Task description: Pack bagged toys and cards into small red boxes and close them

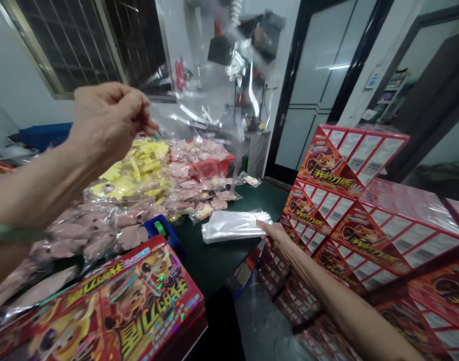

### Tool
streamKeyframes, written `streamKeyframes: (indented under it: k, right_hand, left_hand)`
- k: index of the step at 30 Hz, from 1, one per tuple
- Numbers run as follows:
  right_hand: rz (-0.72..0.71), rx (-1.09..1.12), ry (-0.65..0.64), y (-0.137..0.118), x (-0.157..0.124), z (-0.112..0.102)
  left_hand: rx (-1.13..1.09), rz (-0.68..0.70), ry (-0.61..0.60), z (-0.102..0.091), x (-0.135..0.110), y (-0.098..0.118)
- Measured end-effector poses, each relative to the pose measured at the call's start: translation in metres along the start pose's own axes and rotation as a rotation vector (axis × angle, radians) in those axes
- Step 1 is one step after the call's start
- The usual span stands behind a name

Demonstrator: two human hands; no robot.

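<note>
My left hand [111, 108] is raised at the upper left, its fingers pinched on a large clear plastic bag [199, 113]. The film hangs spread out in the air to the right of that hand and is partly blurred. Lower down, my right hand [273, 234] grips the right end of a flat stack of clear plastic bags [233, 225], which lies on the dark green table [199, 260]. A red printed display box [139, 301] sits at the front left. Just behind it is a blue tape dispenser [165, 233] with a green core.
Bagged yellow pieces [139, 165] and bagged pink pieces [132, 235] are heaped at the left. A red basket [214, 166] holds more pink ones. Film-wrapped red boxes [334, 160] are piled high on the right. A glass-panelled door [312, 95] stands behind the table.
</note>
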State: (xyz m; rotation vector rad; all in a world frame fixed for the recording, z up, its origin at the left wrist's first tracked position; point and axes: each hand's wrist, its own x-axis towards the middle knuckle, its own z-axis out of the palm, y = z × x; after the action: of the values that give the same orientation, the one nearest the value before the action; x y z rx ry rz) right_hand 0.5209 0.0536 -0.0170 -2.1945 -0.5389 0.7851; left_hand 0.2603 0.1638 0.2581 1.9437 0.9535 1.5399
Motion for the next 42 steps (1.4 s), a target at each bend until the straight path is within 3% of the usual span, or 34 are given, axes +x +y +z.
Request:
streamKeyframes:
  k: [2,4,7,13,17,21,24,26,28,30,31,35,38,42]
  right_hand:
    - [-0.105,-0.125,0.16,-0.005,0.0,-0.01]
    - [-0.221,-0.249,0.311,-0.007,-0.005,-0.014]
    - [-0.345,-0.408,0.413,-0.008,-0.013,-0.006]
    - [-0.46,-0.603,0.233,-0.026,-0.015,0.028]
    - [-0.631,-0.61,0.189,-0.056,-0.029,0.027]
    - [-0.929,-0.464,0.238,-0.105,-0.085,0.008]
    - [-1.324,-0.144,0.192,-0.149,-0.145,-0.012]
    - [-1.442,0.029,0.286,-0.176,-0.177,-0.026]
    - [-1.434,0.197,0.463,-0.197,-0.193,-0.043]
    - [-1.375,0.348,0.517,-0.209,-0.197,-0.061]
    - [-1.342,0.401,0.447,-0.212,-0.197,-0.07]
    - [-1.242,0.532,-0.104,-0.2,-0.204,-0.109]
    - [-1.227,0.684,-0.204,-0.177,-0.217,-0.135]
    - [-1.039,0.693,-0.273,-0.137,-0.223,-0.148]
  left_hand:
    - [0.042,0.053,-0.057,-0.02,-0.018,-0.012]
    - [0.177,0.015,-0.145,-0.038,-0.034,-0.026]
    - [0.278,-0.066,-0.225,-0.059,-0.047,-0.045]
    - [0.268,-0.01,-0.121,-0.082,-0.049,-0.065]
    - [0.251,0.06,-0.087,-0.088,-0.047,-0.071]
    - [0.207,0.197,-0.02,-0.089,-0.045,-0.065]
    - [0.136,0.27,0.004,-0.088,-0.047,-0.046]
    - [0.067,0.29,-0.007,-0.089,-0.051,-0.028]
    - [-0.048,0.319,-0.038,-0.09,-0.056,-0.006]
    - [-0.17,0.361,-0.076,-0.09,-0.064,0.019]
    - [-0.222,0.388,-0.103,-0.089,-0.068,0.032]
    - [-0.383,0.469,-0.237,-0.077,-0.088,0.08]
    - [-0.376,0.432,-0.272,-0.064,-0.113,0.101]
    - [-0.236,0.282,-0.365,-0.062,-0.168,0.101]
